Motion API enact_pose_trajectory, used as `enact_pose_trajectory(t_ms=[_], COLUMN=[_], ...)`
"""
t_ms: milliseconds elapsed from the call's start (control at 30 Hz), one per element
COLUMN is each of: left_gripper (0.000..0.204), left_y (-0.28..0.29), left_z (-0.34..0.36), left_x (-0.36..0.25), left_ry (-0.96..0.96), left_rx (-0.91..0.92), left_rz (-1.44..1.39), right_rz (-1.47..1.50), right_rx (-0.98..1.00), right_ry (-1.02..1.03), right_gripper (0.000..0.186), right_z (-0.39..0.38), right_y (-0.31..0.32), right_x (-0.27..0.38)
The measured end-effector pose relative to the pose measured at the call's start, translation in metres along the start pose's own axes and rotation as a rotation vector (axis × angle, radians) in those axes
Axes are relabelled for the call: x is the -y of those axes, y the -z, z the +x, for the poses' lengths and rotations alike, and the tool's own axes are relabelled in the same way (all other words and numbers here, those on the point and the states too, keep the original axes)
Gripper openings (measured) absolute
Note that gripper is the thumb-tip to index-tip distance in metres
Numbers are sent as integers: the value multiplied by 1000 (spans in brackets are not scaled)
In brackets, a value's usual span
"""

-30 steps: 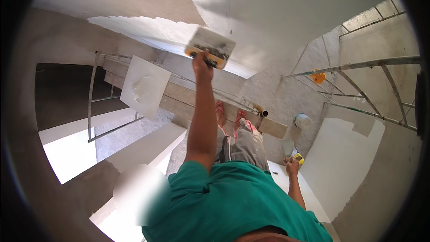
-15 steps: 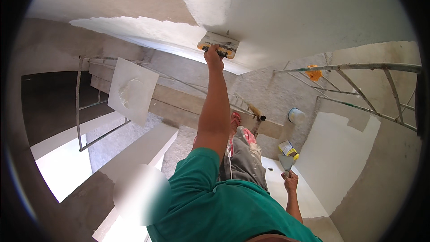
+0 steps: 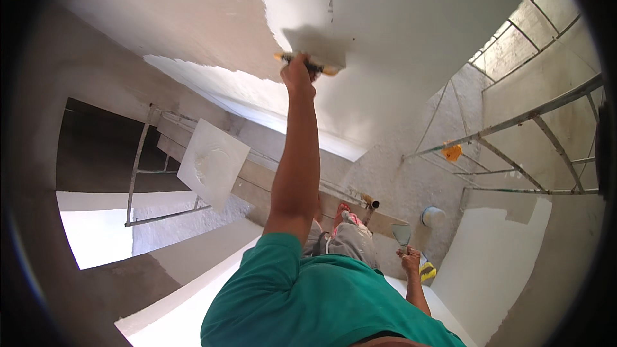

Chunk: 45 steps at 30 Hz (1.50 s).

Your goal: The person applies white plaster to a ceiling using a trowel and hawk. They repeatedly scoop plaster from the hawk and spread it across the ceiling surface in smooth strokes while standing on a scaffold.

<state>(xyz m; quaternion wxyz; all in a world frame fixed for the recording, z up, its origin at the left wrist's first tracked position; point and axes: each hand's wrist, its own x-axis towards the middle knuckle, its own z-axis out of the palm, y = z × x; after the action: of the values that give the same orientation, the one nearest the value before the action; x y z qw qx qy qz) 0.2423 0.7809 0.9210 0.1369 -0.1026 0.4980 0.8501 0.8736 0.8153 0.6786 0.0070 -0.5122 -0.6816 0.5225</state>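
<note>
My left hand is stretched far up and closed around the handle of a plastering trowel, whose wide blade lies against or very near the surface overhead. White plaster covers part of that surface beside bare grey-brown render. Low on the right, my right hand grips a putty knife with its broad blade pointing up and away from me. To the left, a pale square board with a smear of plaster on it rests by the scaffold.
Metal scaffold frames stand at left and right; an orange item hangs on the right one. My feet are on planks. Below are a white bucket and a yellow package.
The trowel has moved over the plastered surface and its blade now appears tilted. The view has shifted, bringing more of the right scaffold in. My right hand still holds the putty knife.
</note>
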Motion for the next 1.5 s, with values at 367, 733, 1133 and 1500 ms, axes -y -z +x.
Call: enact_pose_trajectory(t_ms=[367,733,1133,1500], left_gripper=[24,46,23,13], left_y=[-148,137,166,88], left_z=[-168,-34,97,90], left_x=[-282,35,241,121], left_ry=[-479,59,279,156], left_rx=[355,65,-193,-138], left_rz=[285,-191,-2,95], right_rz=[-34,-101,-169,-272], right_rx=[25,39,6,47], right_ry=[113,-103,-228,-78], right_gripper=[17,9,10,14], right_z=[28,7,-21,-2], right_y=[6,5,-19,-9], right_x=[-11,6,52,-4])
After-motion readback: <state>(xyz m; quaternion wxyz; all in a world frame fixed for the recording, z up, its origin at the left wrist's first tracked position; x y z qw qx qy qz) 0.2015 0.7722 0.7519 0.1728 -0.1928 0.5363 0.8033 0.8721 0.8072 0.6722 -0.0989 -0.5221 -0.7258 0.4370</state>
